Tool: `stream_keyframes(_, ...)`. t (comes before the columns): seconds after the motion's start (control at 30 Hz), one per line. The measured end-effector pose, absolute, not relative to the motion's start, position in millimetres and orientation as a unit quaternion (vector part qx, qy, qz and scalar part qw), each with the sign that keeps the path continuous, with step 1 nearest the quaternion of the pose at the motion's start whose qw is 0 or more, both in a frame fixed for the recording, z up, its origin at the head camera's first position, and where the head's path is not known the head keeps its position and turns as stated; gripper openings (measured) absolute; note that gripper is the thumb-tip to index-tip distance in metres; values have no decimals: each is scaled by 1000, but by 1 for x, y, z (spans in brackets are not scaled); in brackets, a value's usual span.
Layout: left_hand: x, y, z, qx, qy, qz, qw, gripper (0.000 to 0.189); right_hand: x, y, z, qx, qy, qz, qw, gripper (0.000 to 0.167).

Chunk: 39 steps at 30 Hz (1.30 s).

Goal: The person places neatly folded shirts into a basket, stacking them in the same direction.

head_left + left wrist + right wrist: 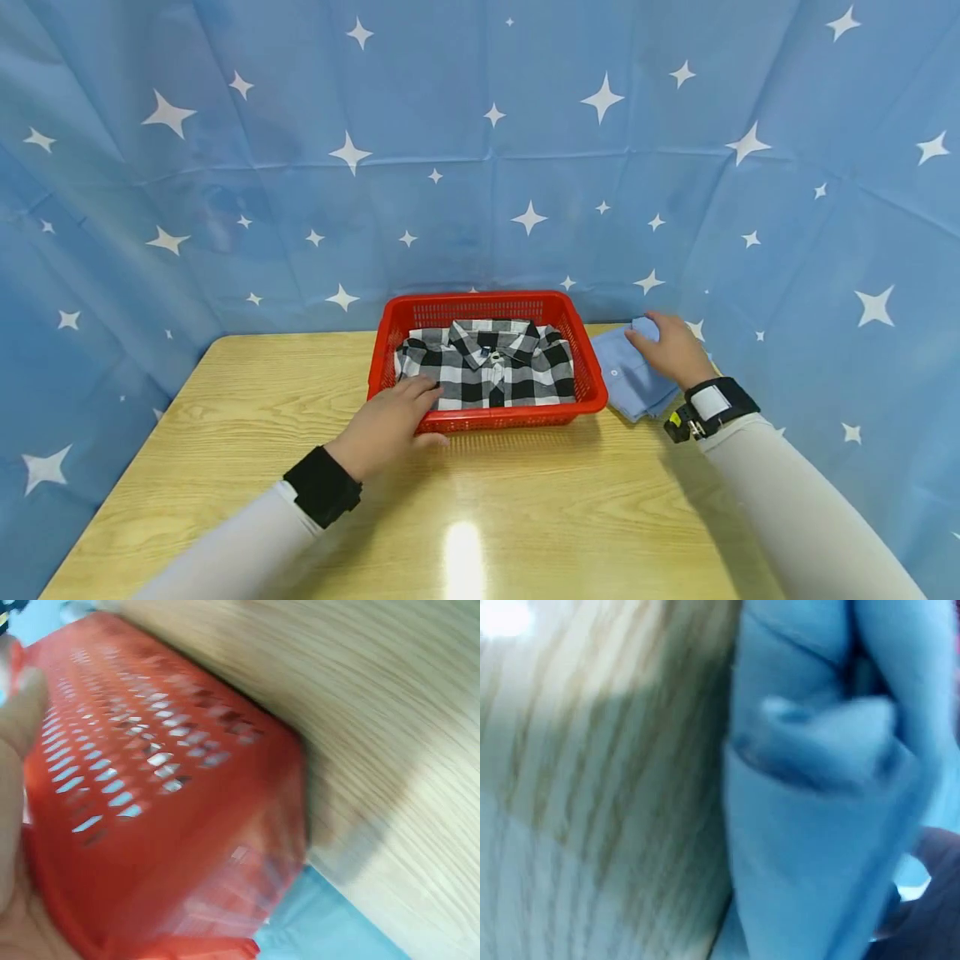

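A red plastic basket (489, 414) with perforated walls stands on the table, and a folded black-and-white checked shirt (465, 383) lies in it, collar at the far side. My left hand (390, 421) grips the basket's front left rim, fingers over the edge and thumb outside. In the left wrist view the basket's wall (202, 847) fills the middle, with the hand (19, 780) at the left edge. Right of the basket lies a folded light-blue shirt (626, 379) with a small button. My right hand (678, 350) pinches its far edge; the right wrist view shows the blue folds (810, 840) close up, blurred.
A pale wooden table (262, 400) bears everything, its left edge slanting toward me. Behind it hangs a blue curtain (450, 200) with white stars, close to the basket's back and the blue shirt's right side.
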<state>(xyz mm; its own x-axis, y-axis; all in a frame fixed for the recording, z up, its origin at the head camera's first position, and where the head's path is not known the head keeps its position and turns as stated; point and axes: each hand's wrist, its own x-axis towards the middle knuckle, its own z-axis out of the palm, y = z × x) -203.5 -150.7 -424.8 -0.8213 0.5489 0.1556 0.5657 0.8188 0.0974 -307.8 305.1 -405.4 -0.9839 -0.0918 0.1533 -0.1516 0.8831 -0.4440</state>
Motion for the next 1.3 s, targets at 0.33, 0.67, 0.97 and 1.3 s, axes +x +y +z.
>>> stream_keyframes(0.33,-209,-148,-436,-294,-951,-41,90,14,-324,320,-455,-4,-989,139,-56,111)
stream_keyframes(0.67,-212,-145,-433,-292,-952,-35,87,18,-325,306,-458,-46,-984,103,-138,106)
stream_keyframes(0.97,-214,-149,-432,-288,-952,-36,98,22,-325,311,-457,-18,-982,107,-154,112)
stream_keyframes(1.3,-216,-153,-434,-285,-952,-30,106,29,-291,320,-466,65,-985,102,-127,111)
